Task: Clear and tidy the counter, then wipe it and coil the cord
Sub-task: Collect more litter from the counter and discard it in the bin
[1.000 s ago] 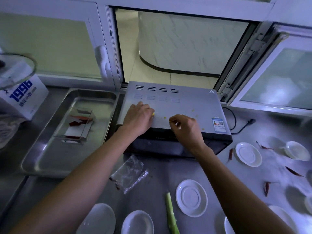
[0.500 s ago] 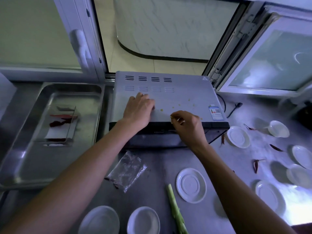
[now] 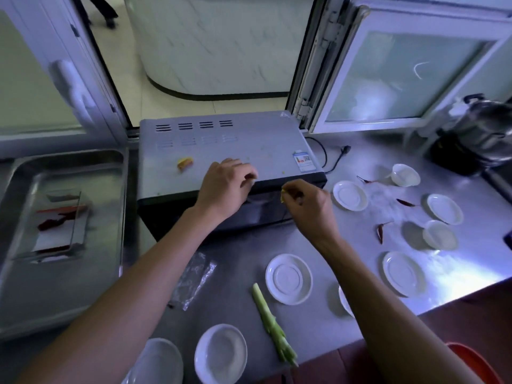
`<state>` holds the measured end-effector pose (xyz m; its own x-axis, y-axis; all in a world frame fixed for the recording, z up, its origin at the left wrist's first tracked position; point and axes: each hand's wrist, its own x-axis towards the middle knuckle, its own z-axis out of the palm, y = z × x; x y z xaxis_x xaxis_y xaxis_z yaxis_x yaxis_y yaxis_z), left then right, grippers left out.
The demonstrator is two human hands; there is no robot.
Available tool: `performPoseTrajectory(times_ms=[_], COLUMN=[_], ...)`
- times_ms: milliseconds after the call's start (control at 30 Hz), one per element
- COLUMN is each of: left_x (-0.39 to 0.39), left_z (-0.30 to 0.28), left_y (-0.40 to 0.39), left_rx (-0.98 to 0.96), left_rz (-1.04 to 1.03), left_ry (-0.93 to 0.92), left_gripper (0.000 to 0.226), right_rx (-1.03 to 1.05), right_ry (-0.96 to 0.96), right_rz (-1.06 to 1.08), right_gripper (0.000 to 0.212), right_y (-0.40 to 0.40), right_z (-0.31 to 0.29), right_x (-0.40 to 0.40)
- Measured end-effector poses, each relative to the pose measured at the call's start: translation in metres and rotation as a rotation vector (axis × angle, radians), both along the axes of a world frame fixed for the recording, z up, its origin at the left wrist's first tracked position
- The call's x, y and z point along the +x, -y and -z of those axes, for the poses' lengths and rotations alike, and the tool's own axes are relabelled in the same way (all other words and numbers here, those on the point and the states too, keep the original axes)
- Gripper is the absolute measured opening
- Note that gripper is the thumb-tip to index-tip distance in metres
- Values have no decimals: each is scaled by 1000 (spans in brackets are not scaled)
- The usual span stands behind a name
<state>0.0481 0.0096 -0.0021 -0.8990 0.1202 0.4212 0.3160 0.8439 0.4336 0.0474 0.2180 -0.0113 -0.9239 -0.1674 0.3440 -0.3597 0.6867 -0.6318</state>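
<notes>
Steel tabletop (image 3: pixel 346 245) fills most of the view, shiny, scattered with litter. Deep steel tray (image 3: pixel 91 273) sits at its left end, a clear container with red bits inside. Grey oven (image 3: pixel 221 145) stands at the back centre under the open window, vent slots on top, yellow crumbs and one yellow scrap (image 3: pixel 184 163) on its lid. Black cord (image 3: pixel 329 159) loops loose on the tabletop just right of the oven, plug end free. White saucers (image 3: pixel 289 279) spread across front and right, green stalk (image 3: pixel 273 327) between them, crumpled clear bag (image 3: pixel 194 278) near front, dried red chillies (image 3: pixel 381 232) on right. Left hand (image 3: pixel 224 189) rests on the oven's front edge, fingers curled under, grip state unclear. Right hand (image 3: pixel 306 205) grip pinches small yellow piece (image 3: pixel 283 195) just off the oven's front edge.
</notes>
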Motion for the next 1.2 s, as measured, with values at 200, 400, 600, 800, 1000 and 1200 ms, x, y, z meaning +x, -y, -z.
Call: performPoseTrajectory(times_ms=[200,400,600,800,1000,1200], left_x=[31,89,154,205,237,233], left_z=[9,39,67,83,95,112], left_y=[-101,-228,-355,-462,-541,-588], left_rx=[87,143,25,-80,-147,-149], left_rz=[176,288,469,736,947,1069], left_ry=[57,277,386,435,452,468], left_gripper=[9,8,8,12,14,13], right_rx=[-30,-92,-111,-116,-184,-230], right_ry=[55,163,158,206,268,362], right_rz=[144,358,582,774,975,1097], right_gripper=[6,7,6,10,10,9], right_y=[-109,-234,-348,-429,-477,-501], right_z=[9,32,58,80,103,125], right_x=[57,151,253,345,418,436])
